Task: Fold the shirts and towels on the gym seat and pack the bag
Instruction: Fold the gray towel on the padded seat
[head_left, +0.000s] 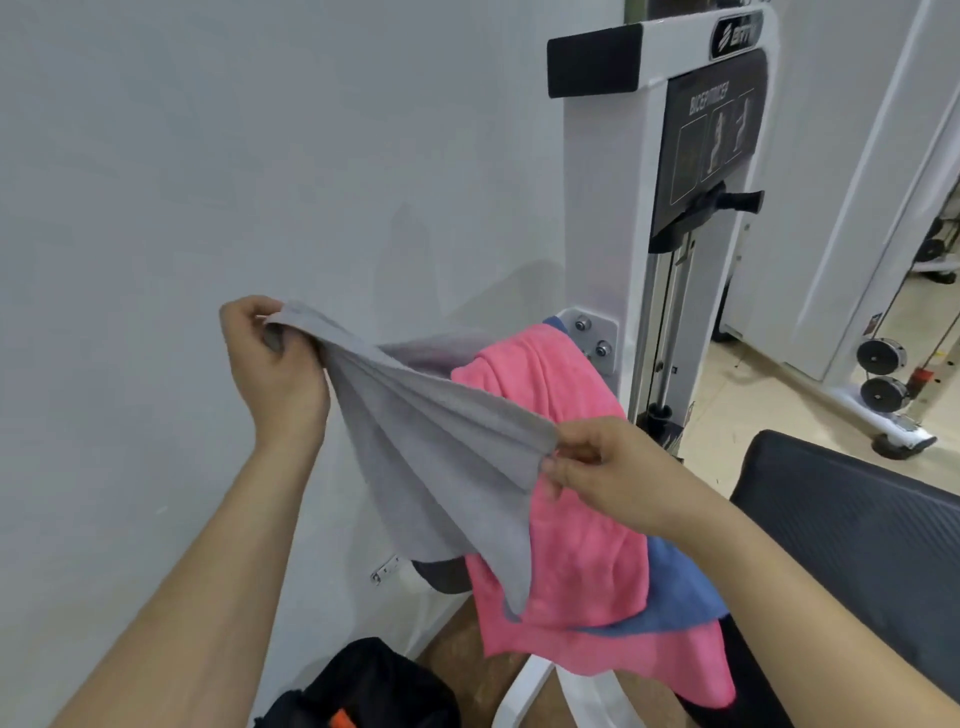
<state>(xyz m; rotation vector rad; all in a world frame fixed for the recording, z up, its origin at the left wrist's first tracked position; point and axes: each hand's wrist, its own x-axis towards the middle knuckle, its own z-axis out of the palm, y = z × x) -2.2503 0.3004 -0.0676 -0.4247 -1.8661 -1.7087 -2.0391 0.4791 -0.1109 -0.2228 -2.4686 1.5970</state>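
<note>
A grey towel hangs stretched in the air between my two hands. My left hand grips one corner at the upper left, close to the wall. My right hand pinches the other corner lower and to the right. Behind the grey towel, a pink towel drapes over the gym seat, with a blue cloth lying under it. The seat under the cloths is hidden. A black bag with an orange tag sits on the floor at the bottom edge.
A white wall runs along the left. The white weight-machine column stands behind the towels. A black padded seat is at the right, and a white frame bar crosses the floor below the towels.
</note>
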